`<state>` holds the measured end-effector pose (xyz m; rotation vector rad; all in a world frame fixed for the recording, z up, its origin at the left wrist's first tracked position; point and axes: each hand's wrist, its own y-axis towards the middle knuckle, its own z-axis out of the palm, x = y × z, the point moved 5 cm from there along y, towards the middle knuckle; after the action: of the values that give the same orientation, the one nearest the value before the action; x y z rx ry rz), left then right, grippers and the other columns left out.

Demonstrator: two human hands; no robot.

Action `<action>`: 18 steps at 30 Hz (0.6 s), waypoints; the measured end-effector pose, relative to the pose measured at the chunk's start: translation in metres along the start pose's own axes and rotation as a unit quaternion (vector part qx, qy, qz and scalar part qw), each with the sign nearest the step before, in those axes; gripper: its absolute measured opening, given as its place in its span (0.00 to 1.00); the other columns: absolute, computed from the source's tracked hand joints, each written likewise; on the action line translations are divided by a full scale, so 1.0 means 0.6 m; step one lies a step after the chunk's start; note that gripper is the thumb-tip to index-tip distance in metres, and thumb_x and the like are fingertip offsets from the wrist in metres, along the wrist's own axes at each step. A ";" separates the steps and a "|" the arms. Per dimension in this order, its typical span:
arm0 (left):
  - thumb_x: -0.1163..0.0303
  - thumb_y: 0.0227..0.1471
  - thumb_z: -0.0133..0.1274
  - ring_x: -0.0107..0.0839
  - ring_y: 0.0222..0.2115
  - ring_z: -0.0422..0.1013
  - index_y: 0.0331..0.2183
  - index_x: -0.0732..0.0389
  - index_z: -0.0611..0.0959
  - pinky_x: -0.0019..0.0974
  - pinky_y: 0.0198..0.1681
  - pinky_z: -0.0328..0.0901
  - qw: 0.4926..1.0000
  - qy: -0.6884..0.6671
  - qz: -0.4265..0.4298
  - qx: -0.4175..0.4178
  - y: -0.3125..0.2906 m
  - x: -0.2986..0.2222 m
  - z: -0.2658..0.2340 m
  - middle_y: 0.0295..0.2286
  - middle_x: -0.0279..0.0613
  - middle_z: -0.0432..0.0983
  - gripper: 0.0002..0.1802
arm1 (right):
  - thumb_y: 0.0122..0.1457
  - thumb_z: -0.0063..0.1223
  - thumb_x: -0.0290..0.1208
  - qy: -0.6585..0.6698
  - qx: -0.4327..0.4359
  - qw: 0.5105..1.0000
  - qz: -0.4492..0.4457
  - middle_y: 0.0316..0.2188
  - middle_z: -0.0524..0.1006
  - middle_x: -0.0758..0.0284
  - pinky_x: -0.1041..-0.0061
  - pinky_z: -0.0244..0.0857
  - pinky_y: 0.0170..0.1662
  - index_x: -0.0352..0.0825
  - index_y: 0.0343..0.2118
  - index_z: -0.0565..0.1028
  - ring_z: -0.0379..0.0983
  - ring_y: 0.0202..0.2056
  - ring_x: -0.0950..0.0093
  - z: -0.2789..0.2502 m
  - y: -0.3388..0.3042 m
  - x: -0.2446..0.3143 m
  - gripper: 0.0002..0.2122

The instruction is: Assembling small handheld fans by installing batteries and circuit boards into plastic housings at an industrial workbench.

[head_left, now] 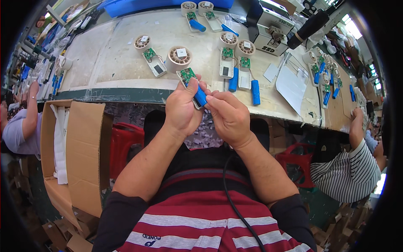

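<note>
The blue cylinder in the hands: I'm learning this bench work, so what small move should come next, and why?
I'd probably press the blue cylinder gently into the handle with the green board. It lies along that handle, the left hand holds both, and the right hand has fingertips at the cylinder's near end; whether it's fully seated, I can't tell.

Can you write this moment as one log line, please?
left grip: holds fan unit | right grip: at near end of blue cylinder | bench: other fan units beyond

Lettered white box (266, 45), lettering on red-striped shirt (184, 210)
</note>
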<state>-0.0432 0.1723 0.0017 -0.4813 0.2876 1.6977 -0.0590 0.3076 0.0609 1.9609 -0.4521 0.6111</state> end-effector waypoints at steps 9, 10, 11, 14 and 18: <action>0.61 0.72 0.48 0.35 0.36 0.73 0.48 0.62 0.73 0.38 0.43 0.72 0.999 -0.009 -0.011 -0.048 0.013 0.010 -0.025 0.35 0.41 0.75 0.14 | 0.57 0.62 0.15 0.017 -0.002 1.000 0.015 0.32 0.79 0.58 0.68 0.73 0.35 0.28 0.40 0.81 0.79 0.31 0.60 0.019 -0.010 -0.029 0.08; 0.61 0.72 0.48 0.34 0.36 0.73 0.48 0.62 0.73 0.38 0.43 0.72 0.999 -0.003 -0.010 -0.048 0.014 0.009 -0.024 0.35 0.41 0.75 0.14 | 0.57 0.62 0.16 0.021 -0.005 1.000 0.021 0.31 0.79 0.58 0.68 0.73 0.34 0.28 0.39 0.82 0.78 0.31 0.60 0.019 -0.012 -0.031 0.07; 0.61 0.72 0.48 0.34 0.36 0.73 0.48 0.62 0.73 0.38 0.43 0.72 0.999 -0.003 -0.009 -0.048 0.014 0.007 -0.023 0.35 0.41 0.75 0.14 | 0.57 0.62 0.16 0.025 -0.009 0.999 0.026 0.31 0.79 0.58 0.68 0.72 0.34 0.29 0.39 0.82 0.78 0.31 0.60 0.018 -0.012 -0.034 0.07; 0.61 0.72 0.48 0.35 0.36 0.72 0.48 0.63 0.73 0.38 0.43 0.72 0.998 0.013 -0.016 -0.062 0.015 0.008 -0.021 0.35 0.41 0.74 0.14 | 0.58 0.62 0.17 -0.018 0.030 0.999 0.014 0.31 0.78 0.58 0.69 0.72 0.35 0.30 0.39 0.82 0.78 0.31 0.60 0.017 -0.008 -0.036 0.07; 0.62 0.72 0.48 0.34 0.36 0.72 0.47 0.63 0.73 0.38 0.44 0.71 0.998 0.037 -0.007 -0.058 0.019 0.009 -0.022 0.35 0.41 0.73 0.14 | 0.58 0.62 0.17 0.000 0.039 0.998 0.040 0.32 0.79 0.58 0.70 0.73 0.36 0.30 0.38 0.82 0.79 0.32 0.60 0.016 -0.007 -0.037 0.06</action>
<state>-0.0532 0.1692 -0.0134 -0.6304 0.2401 1.6922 -0.0727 0.3019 0.0411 2.0238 -0.5151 0.6886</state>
